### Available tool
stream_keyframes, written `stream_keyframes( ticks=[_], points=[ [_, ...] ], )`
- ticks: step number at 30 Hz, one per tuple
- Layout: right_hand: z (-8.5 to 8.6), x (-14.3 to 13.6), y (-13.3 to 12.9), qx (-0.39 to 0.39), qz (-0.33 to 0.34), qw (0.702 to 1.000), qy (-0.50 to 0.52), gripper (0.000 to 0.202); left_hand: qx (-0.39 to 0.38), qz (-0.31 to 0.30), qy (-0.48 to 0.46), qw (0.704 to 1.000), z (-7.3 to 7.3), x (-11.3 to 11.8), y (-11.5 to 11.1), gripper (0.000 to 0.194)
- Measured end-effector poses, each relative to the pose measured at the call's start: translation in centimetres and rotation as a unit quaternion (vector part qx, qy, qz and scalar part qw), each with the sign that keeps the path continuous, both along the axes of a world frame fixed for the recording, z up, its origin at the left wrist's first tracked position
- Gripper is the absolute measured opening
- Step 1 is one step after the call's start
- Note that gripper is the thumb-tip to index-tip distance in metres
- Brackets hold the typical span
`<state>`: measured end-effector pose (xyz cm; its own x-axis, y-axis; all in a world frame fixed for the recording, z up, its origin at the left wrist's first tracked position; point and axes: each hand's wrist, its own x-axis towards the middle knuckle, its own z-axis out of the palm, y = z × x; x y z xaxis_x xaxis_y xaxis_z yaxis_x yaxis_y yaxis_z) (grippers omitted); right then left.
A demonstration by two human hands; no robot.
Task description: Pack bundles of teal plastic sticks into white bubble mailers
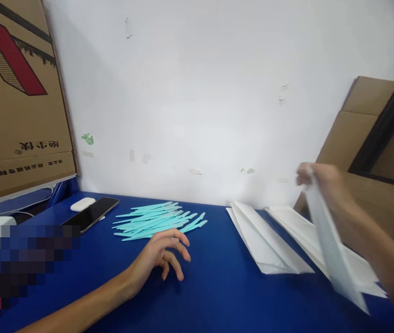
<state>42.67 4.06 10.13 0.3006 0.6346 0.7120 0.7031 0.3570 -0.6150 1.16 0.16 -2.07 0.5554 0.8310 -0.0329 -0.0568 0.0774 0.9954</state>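
My left hand hovers over the blue table with its fingers bent and apart, holding nothing. Just beyond it lies a loose pile of slim turquoise eyebrow razors with pale, clear-looking ends. At the right, my right hand is raised and somewhat blurred, its fingers closed on the top end of a long flat white bag that hangs down at a slant. Below it rests a stack of similar flat white bags. Left of that stack are a few more white bags, fanned slightly apart.
A dark phone and a white rounded case lie at the back left. A large printed cardboard box stands on the left. The white wall bounds the blue table; more cardboard leans at the right.
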Motion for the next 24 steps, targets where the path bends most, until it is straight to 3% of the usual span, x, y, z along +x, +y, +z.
stream_keyframes(
  ticks=[2, 5, 8, 10, 14, 19, 24],
  points=[
    [-1.5, -0.7, 3.6, -0.121, -0.007, 0.992, -0.047, 0.031, -0.005, -0.008, 0.000, 1.000, -0.1, 0.0, 0.1, 0.027],
    [-5.1, -2.7, 7.7, -0.248, -0.021, 0.962, -0.109, 0.033, -0.006, -0.019, 0.005, 1.000, -0.3, -0.1, 0.1, 0.027],
    [-8.8, -4.5, 9.7, -0.331, -0.014, 0.929, -0.164, 0.032, 0.001, -0.029, 0.014, 0.999, -0.3, -0.1, 0.0, 0.028],
    [-10.3, -4.8, 9.9, -0.363, -0.011, 0.912, -0.191, 0.034, 0.005, -0.036, 0.017, 0.999, -0.3, -0.1, -0.1, 0.027],
    [-10.4, -3.2, 8.6, -0.404, -0.038, 0.890, -0.210, 0.039, 0.009, -0.046, 0.016, 0.999, -0.3, -0.1, -0.1, 0.025],
    [-9.3, -1.0, 5.0, -0.495, 0.008, 0.844, -0.207, 0.085, 0.007, -0.051, 0.028, 0.998, -0.2, 0.0, 0.0, 0.022],
    [-9.1, -1.8, 3.3, -0.523, 0.024, 0.824, -0.216, 0.087, 0.011, -0.053, 0.033, 0.998, -0.2, -0.1, -0.2, 0.020]
  ],
)
